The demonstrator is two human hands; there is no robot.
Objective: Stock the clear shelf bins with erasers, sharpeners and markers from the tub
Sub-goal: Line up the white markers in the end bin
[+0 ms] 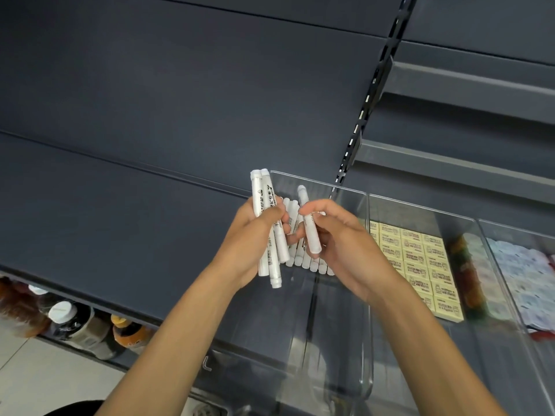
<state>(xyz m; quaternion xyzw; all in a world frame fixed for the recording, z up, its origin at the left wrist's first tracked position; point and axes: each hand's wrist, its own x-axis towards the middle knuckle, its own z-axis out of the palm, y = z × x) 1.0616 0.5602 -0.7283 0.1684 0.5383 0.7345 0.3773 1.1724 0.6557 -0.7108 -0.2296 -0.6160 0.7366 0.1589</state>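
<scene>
Gripping a bundle of white markers [264, 211], long axes running up-frame, the left hand [255, 232] sits centre frame; the right hand [339, 235], just beside it and nearer the clear bin [330, 185], pinches a single marker [309, 226]. Row of markers [300, 261] lies directly below both hands, parallel: smooth printed plastic cylinders, side by side. Yellow erasers [417, 259], flat wrapped blocks, fill the neighbouring bin, right of frame.
</scene>
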